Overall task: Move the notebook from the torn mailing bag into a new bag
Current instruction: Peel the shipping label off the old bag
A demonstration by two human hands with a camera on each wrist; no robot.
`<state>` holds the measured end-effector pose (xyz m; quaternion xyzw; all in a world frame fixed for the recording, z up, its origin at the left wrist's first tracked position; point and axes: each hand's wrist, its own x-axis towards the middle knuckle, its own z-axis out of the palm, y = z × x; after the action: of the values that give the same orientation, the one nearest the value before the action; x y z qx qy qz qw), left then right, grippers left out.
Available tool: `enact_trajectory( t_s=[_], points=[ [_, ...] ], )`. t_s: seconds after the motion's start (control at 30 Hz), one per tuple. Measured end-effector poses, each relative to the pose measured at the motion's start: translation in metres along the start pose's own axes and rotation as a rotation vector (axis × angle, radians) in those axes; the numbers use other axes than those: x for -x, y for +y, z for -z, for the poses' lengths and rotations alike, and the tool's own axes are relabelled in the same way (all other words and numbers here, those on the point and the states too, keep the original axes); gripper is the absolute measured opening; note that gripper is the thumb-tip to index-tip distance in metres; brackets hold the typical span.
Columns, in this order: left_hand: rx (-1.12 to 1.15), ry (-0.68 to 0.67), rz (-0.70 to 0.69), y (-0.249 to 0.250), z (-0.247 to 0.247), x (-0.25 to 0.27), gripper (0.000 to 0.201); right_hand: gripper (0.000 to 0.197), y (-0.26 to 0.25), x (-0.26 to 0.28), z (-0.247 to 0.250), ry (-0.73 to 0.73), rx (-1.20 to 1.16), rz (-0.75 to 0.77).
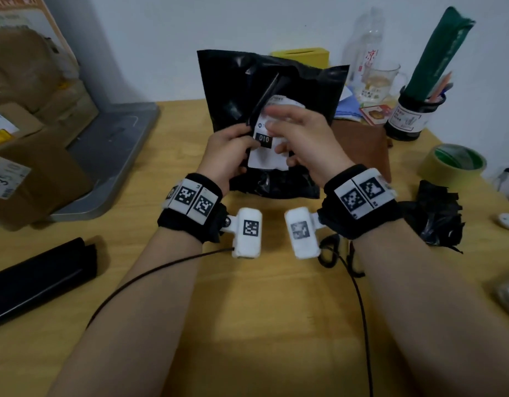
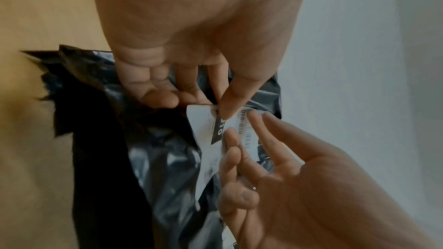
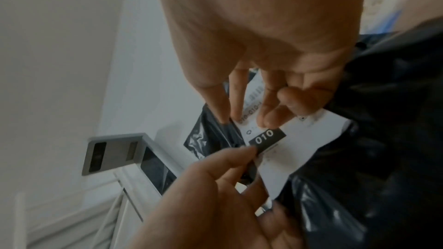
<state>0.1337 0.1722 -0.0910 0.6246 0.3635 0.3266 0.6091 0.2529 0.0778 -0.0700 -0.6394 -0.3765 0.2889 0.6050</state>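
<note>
A black mailing bag (image 1: 236,78) stands upright on the wooden table (image 1: 247,310), with a white shipping label (image 1: 264,159) marked "010" on its front. My left hand (image 1: 230,147) grips the bag's left edge, with the thumb on the label (image 2: 210,150) and the fingers curled behind. The straight fingers of my right hand (image 1: 293,130) rest on the label (image 3: 299,139). A thin black strip (image 1: 262,101) slants up from the left hand. A flat brown item (image 1: 362,150), possibly the notebook, lies behind the right hand. A crumpled, torn black bag (image 1: 436,213) lies at the right. What the upright bag holds is hidden.
Cardboard boxes (image 1: 27,156) and a grey tray (image 1: 113,156) fill the left side. A black roll (image 1: 38,276) lies at the front left. A tape roll (image 1: 454,161), pen cup (image 1: 408,116), glass mug (image 1: 382,81) and bottle (image 1: 365,44) stand at the back right.
</note>
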Motion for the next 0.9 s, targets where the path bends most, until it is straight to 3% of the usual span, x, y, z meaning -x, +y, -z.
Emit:
enact_trajectory(
  t_s=[0.13, 0.33, 0.53, 0.63, 0.7, 0.83, 0.9],
  points=[
    [0.007, -0.069, -0.032, 0.007, -0.007, 0.001, 0.011, 0.023, -0.006, 0.002, 0.003, 0.005, 0.013, 0.009],
    [-0.012, 0.009, -0.140, 0.008, -0.004, -0.004, 0.014, 0.013, -0.020, 0.005, 0.004, 0.042, -0.031, 0.048],
    [-0.106, -0.039, -0.143, 0.013, 0.002, -0.008, 0.014, 0.035, -0.027, 0.007, 0.009, 0.142, -0.112, 0.162],
    [-0.152, -0.080, -0.173, 0.016, 0.007, -0.008, 0.013, 0.058, -0.030, 0.010, 0.012, 0.125, -0.101, 0.164],
    [-0.192, -0.095, -0.184, 0.018, 0.010, -0.008, 0.012, 0.063, -0.030, 0.011, 0.014, 0.122, -0.065, 0.142],
    [-0.237, -0.129, -0.175, 0.020, 0.012, -0.008, 0.017, 0.025, -0.027, 0.006, 0.016, 0.154, 0.012, 0.111],
    [-0.243, -0.142, -0.143, 0.021, 0.011, -0.006, 0.020, 0.019, -0.027, 0.006, 0.015, 0.151, 0.017, 0.081]
  ],
)
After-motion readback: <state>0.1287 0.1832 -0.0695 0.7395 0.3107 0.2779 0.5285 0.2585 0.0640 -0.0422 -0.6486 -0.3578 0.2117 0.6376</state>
